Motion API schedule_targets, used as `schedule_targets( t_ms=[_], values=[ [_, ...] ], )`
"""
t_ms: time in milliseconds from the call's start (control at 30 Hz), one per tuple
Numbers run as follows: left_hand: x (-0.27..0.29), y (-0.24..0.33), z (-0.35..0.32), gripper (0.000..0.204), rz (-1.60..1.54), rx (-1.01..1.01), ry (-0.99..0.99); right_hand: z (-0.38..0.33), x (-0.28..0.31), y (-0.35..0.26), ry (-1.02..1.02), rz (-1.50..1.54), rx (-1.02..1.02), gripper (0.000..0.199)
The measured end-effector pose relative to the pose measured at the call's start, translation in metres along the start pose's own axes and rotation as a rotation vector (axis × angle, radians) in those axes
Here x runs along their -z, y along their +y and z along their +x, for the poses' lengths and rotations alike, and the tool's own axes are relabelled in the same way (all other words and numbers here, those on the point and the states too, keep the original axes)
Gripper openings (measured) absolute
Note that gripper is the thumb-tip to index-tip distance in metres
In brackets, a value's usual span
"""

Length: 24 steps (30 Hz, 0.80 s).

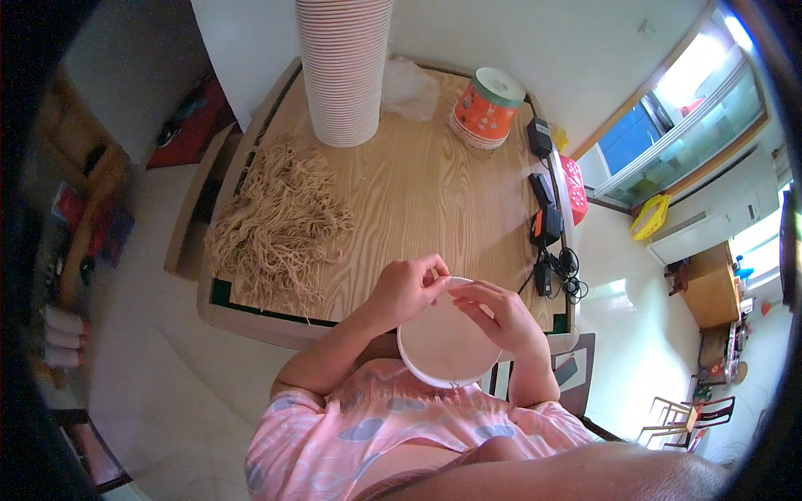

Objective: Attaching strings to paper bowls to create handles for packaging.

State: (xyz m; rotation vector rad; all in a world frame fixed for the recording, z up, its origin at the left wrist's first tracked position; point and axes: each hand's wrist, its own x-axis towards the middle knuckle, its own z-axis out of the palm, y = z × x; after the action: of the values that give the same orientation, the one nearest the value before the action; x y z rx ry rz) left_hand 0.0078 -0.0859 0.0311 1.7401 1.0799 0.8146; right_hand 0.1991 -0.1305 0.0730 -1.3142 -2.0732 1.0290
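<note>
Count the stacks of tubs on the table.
2: a tall white stack at the far side, left of centre, and a short upside-down stack topped by an orange tub, at the far right. Others could be hidden.

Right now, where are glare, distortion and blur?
Head view: glare whitens part of the bright glass window and pale glossy floor; head view: brown wooden table bows at edges; head view: left side dim, soft; white round container clearer.

You get daylight from the right, window (692, 68) blown out; glare whitens the floor (626, 334). Your left side is dim, grainy; fisheye bends edges, corners black.
</note>
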Motion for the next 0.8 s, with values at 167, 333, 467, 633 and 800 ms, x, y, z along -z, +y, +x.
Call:
schedule_targets(
  t_ms=[167, 333, 467, 633, 800],
  values=[
    [0.0, 0.001, 0.002, 0.012, 0.071, -0.054, -0.016, -0.007, -0.012, 0.013, -0.239, -0.308, 0.04, 0.03],
    [-0.002, -0.001, 0.0, 0.011, 0.08, -0.089, 0.019, -0.001, -0.015, 0.009, -0.254, -0.473, -0.092, 0.036],
    [-0.005, -0.002, 0.001, 0.011, 0.068, -0.092, 0.019, 0.004, -0.023, 0.035, -0.317, -0.457, -0.046, 0.036],
    [-0.003, 0.006, 0.0, 0.011, 0.014, 0.004, -0.045, 0.005, -0.027, 0.06, -0.289, -0.447, 0.158, 0.038],
    [0.002, 0.005, 0.001, 0.01, -0.085, 0.024, -0.072, 0.002, -0.001, 0.0, -0.261, -0.236, 0.208, 0.034]
  ],
)
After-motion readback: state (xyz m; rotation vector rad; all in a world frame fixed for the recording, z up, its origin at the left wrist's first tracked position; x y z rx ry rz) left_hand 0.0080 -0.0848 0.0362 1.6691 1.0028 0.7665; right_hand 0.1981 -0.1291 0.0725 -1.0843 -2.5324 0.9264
